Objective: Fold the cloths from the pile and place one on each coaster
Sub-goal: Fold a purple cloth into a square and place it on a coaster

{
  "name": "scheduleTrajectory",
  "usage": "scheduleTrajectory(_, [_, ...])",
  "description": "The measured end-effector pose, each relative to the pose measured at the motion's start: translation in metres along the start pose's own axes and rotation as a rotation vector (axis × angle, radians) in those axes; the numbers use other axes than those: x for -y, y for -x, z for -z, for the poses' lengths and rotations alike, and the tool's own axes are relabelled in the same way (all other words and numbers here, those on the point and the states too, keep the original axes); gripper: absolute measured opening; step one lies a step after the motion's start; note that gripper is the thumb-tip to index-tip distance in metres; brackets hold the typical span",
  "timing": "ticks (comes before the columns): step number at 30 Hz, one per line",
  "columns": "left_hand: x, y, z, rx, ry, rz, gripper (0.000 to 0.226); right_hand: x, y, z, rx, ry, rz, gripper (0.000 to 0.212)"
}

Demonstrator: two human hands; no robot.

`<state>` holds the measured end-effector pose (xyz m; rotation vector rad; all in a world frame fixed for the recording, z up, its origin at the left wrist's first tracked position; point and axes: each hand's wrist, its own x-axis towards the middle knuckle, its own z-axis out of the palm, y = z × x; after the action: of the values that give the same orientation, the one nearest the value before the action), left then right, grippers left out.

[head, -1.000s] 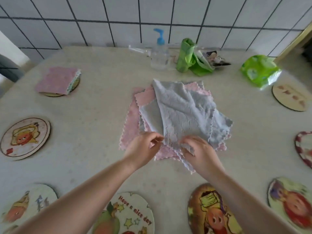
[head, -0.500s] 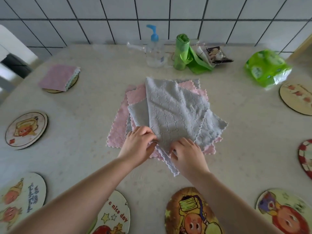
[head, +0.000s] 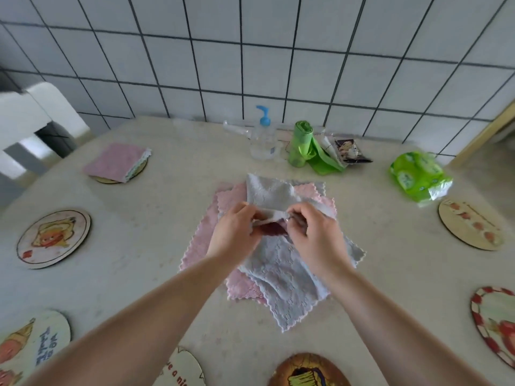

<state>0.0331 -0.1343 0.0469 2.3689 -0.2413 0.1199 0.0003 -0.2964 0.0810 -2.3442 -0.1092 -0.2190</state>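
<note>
A pile of pink and grey cloths [head: 206, 246] lies in the middle of the table. The top grey cloth [head: 281, 277] is lifted at its near edge and folded back over itself. My left hand [head: 234, 232] and my right hand [head: 315, 235] each pinch that raised edge, close together above the pile. A folded pink cloth [head: 118, 161] rests on a coaster at the far left. Bare round coasters lie around the table: one at the left [head: 54, 238], one at the right [head: 471, 227], one at the near edge [head: 309, 370].
At the back stand a pump bottle [head: 263, 137], a green bag roll [head: 302, 146], a small packet [head: 351, 150] and a green tissue pack [head: 418, 174]. More coasters lie at the near left [head: 33, 344] and far right [head: 496, 324]. A white chair [head: 33, 118] stands beyond the left edge.
Both hands have lifted the grey cloth's near edge and carried it away from me over the cloth. The camera has tilted up, showing more wall.
</note>
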Motion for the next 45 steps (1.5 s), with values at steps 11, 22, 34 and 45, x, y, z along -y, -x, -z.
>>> scheduleTrajectory(11, [0.0,-0.055,0.089,-0.25,0.172,0.216,0.015,0.091,-0.061,0.057,-0.258,-0.126,0.189,0.011])
scheduleTrajectory(22, [0.11,-0.024,0.251,-0.234,-0.161,0.077,0.006,0.15,-0.096,0.004,-0.126,0.142,0.202,0.015])
scheduleTrajectory(34, [0.2,0.0,0.384,-0.365,0.49,0.144,0.012,0.238,-0.109,-0.103,-0.238,-0.241,0.083,0.009])
scheduleTrajectory(45, [0.311,0.168,0.315,0.063,0.434,0.472,0.013,0.17,0.052,-0.234,0.116,-0.121,-0.186,0.017])
